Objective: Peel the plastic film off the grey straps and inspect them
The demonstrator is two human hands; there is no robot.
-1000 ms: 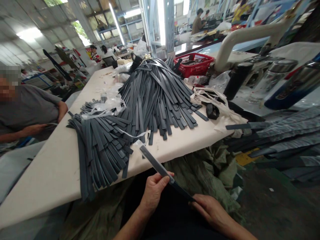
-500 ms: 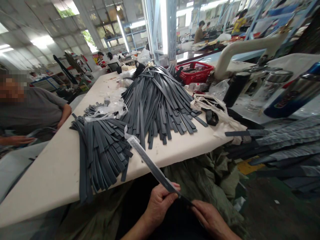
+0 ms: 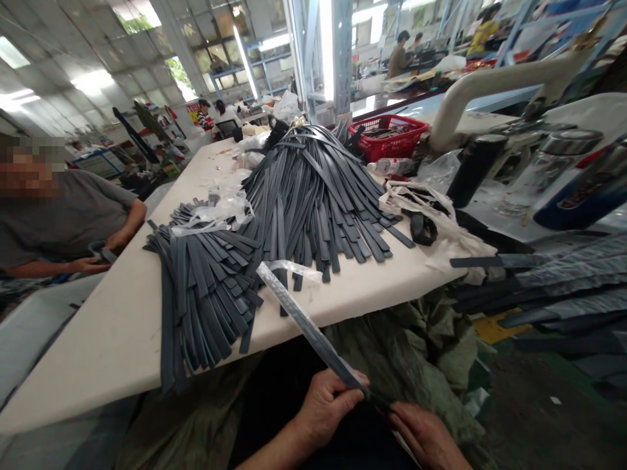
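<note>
A long dark grey strip (image 3: 313, 336) with a pale, shiny covering on its upper part slants from the table edge down to my lap. My left hand (image 3: 329, 403) is closed on it, thumb on top. Lower right, my right hand (image 3: 425, 432) is closed around its dark lower end; the fingertips are partly hidden. Beyond the strip, a large bundle of grey strips (image 3: 313, 196) fans out on the cream table (image 3: 112, 313). A smaller bundle (image 3: 206, 287), wrapped with clear plastic (image 3: 215, 215), hangs over the table's front edge.
A red basket (image 3: 392, 140) stands behind the large bundle. At the right are a black bottle (image 3: 476, 171), a clear jar, a blue bottle (image 3: 582, 189) and more wrapped strips (image 3: 563, 287). A person in grey (image 3: 83, 215) sits at the left, holding something grey.
The view has shifted slightly. The loose plastic at the strip's upper end has swung to the right. Both hands keep their hold on the strip. The person at the left has moved their hands together.
</note>
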